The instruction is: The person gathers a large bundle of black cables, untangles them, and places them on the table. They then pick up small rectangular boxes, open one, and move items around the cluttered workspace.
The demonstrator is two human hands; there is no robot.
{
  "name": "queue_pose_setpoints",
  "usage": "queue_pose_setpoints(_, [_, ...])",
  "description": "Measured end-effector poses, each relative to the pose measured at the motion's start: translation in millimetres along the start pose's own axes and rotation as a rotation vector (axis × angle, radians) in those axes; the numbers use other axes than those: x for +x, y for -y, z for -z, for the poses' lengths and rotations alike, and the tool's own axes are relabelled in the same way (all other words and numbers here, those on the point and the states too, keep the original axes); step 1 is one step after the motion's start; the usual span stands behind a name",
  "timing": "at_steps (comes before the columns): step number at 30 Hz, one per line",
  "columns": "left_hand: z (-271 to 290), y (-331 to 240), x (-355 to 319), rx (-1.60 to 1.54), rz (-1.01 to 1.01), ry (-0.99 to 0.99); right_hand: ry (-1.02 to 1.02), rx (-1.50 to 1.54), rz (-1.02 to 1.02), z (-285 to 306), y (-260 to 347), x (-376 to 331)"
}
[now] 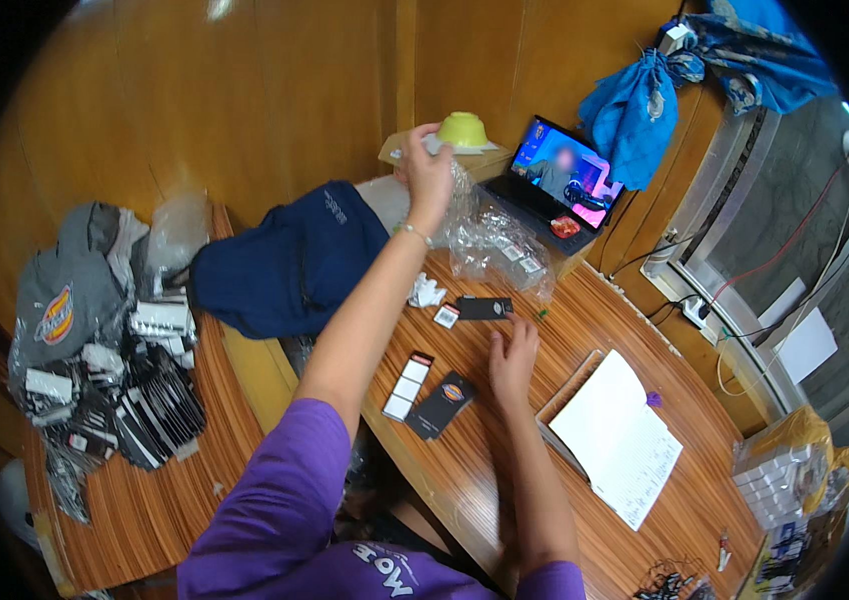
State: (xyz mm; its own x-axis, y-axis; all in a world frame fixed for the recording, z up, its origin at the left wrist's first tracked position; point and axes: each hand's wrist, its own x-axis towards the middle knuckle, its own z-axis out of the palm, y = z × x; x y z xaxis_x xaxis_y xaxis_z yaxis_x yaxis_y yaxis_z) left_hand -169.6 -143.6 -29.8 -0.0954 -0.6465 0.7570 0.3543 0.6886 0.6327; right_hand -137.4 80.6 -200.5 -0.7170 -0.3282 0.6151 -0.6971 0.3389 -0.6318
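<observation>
My left hand (428,182) is stretched far forward, beside an upturned yellow-green bowl (462,130) and a crumpled clear plastic bag (495,240). Its thumb and fingers look apart, and I see nothing held in them. My right hand (515,358) rests on the table with loosely extended fingers, a fingertip at the end of a black hang tag (485,308). A small white-and-red label (447,316) lies by that tag. Nearer me are a black card with white panels (409,387) and black tags with an oval logo (442,405).
An open notebook (617,440) lies to the right, below a laptop (555,180) with a lit screen. A navy backpack (290,265) stands left of my arm. Bagged grey clothing (75,290) and heaped black tags (157,410) cover the left table. Cables (670,580) lie at lower right.
</observation>
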Motion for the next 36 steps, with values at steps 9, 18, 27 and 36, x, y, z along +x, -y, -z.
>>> queue_pose_setpoints(9, [14.9,197.8,42.3,-0.009,0.755,0.484,-0.118,0.282,-0.308,-33.6,-45.8,-2.4])
queue_pose_setpoints(18, [-4.1,309.6,83.4,-0.498,0.976,0.439,0.070,0.117,-0.294,-23.9,-17.5,-3.3])
queue_pose_setpoints(27, [-91.2,285.2,76.8,-0.497,0.645,0.367,0.096,0.066,-0.283,-14.9,-29.6,6.5])
queue_pose_setpoints(36, [-94.6,303.8,88.5,-0.309,0.635,0.401,0.135,0.062,-0.293,-13.3,-30.0,6.1])
